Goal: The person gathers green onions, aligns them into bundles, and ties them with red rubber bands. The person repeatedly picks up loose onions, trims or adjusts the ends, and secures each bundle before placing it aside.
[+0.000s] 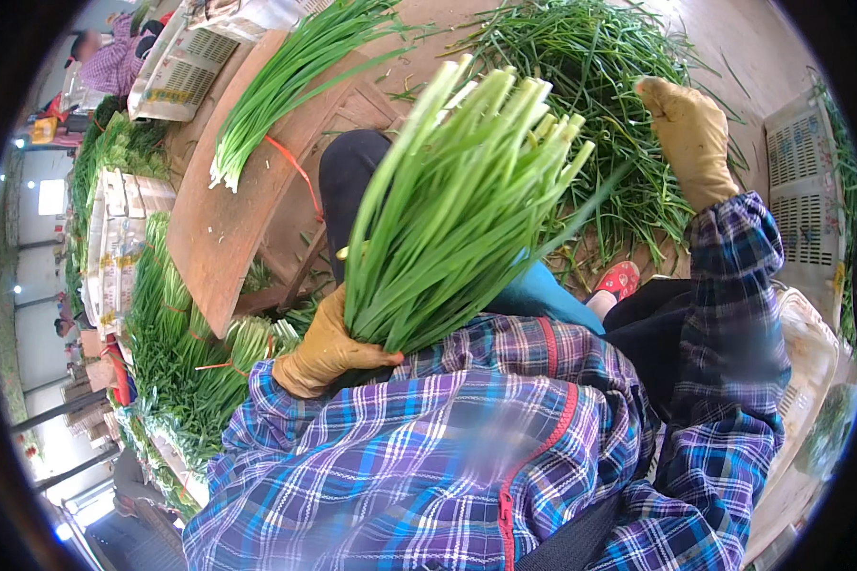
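Observation:
My left hand (336,350), in a tan work glove, grips a thick bunch of long green leaves (443,214) that look like garlic chives. The pale cut ends of the bunch point up and away from me, and the leaf ends by my hand are partly hidden. My gloved right hand (685,135) is raised at the right, fingers curled in, with nothing visible in it. Below and beside it spreads a loose heap of the same greens (585,93) on the floor. One blurred leaf (585,210) sticks out of the bunch towards the right hand.
A smaller bundle of greens (286,100) lies on a wooden bench board (218,221), near a red tie (293,168). Tied bundles (178,314) stand at the left. Plastic crates (186,68) (803,185) flank both sides. Another person (111,61) is far left.

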Action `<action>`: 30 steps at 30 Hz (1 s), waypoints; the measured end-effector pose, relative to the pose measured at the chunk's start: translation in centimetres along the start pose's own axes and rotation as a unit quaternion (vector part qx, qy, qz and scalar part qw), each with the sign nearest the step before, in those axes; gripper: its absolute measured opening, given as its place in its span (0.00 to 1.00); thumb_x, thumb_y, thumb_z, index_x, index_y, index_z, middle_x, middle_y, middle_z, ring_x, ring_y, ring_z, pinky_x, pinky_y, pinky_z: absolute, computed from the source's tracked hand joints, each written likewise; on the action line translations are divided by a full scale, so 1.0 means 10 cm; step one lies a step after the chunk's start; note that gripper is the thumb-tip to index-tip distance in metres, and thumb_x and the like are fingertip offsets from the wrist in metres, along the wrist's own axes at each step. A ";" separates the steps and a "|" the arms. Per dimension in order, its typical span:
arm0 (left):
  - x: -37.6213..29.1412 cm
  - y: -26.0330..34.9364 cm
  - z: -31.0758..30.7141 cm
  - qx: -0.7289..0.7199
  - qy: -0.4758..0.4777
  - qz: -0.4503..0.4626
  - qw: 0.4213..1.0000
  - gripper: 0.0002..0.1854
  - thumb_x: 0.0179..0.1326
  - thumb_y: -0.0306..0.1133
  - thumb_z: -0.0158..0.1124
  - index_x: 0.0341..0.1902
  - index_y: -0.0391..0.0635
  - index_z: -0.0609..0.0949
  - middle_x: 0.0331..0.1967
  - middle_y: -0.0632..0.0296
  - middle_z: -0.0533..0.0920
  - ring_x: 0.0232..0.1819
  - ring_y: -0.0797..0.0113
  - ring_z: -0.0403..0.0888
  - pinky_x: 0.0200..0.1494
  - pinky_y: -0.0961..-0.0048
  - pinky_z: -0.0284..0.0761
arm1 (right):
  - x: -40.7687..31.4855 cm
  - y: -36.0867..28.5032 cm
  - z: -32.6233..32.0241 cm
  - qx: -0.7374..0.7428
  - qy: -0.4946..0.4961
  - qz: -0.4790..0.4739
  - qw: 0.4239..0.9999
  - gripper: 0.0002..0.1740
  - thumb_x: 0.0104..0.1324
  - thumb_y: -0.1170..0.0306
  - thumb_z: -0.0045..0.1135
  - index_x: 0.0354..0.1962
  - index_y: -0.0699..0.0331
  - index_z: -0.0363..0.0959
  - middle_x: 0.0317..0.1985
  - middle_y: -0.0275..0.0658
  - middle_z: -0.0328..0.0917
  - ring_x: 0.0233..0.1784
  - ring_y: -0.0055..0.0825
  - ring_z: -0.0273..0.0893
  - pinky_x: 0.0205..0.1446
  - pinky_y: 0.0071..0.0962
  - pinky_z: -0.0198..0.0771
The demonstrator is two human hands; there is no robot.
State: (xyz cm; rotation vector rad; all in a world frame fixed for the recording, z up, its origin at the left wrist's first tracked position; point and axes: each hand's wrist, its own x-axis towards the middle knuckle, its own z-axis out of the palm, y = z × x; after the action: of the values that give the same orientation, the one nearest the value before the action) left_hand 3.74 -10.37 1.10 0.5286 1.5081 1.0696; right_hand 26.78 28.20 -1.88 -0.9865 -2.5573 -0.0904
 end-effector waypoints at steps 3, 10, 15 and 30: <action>-0.04 -0.07 -0.10 -0.005 -0.006 0.009 1.000 0.45 0.37 0.19 0.82 0.64 0.45 0.73 0.55 0.64 0.81 0.55 0.72 0.77 0.60 0.69 0.74 | -0.05 0.05 -0.06 0.152 -0.062 0.144 0.976 0.19 0.66 0.61 0.62 0.55 0.51 0.78 0.45 0.39 0.85 0.45 0.34 0.83 0.50 0.32 0.77; -0.06 -0.11 -0.15 -0.019 0.025 -0.014 0.999 0.49 0.29 0.19 0.82 0.64 0.47 0.73 0.54 0.65 0.80 0.57 0.67 0.77 0.60 0.67 0.73 | -0.25 -0.92 -0.42 0.512 0.018 0.004 0.859 0.42 0.51 0.55 0.78 0.60 0.62 0.72 0.53 0.43 0.77 0.60 0.36 0.74 0.63 0.32 0.71; -0.09 -0.24 -0.21 -0.047 0.049 0.017 0.998 0.56 0.26 0.27 0.87 0.68 0.46 0.69 0.58 0.61 0.78 0.60 0.63 0.75 0.64 0.62 0.70 | -0.35 -1.21 -0.31 0.539 0.038 0.066 0.839 0.42 0.49 0.62 0.80 0.59 0.65 0.69 0.55 0.42 0.76 0.60 0.33 0.73 0.64 0.30 0.68; -0.17 -0.41 -0.55 0.127 0.061 -0.013 0.990 0.60 0.23 0.42 0.91 0.66 0.41 0.69 0.59 0.58 0.78 0.61 0.62 0.74 0.65 0.62 0.68 | -0.47 -1.37 -0.21 0.576 0.008 0.047 0.816 0.18 0.57 0.75 0.71 0.44 0.69 0.78 0.60 0.46 0.74 0.64 0.38 0.69 0.68 0.35 0.64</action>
State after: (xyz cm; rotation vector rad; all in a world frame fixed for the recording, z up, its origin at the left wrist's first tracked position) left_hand -0.06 -15.52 -1.90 0.6254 1.7678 0.9077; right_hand 21.69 14.55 -0.68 -0.5533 -1.9099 1.2978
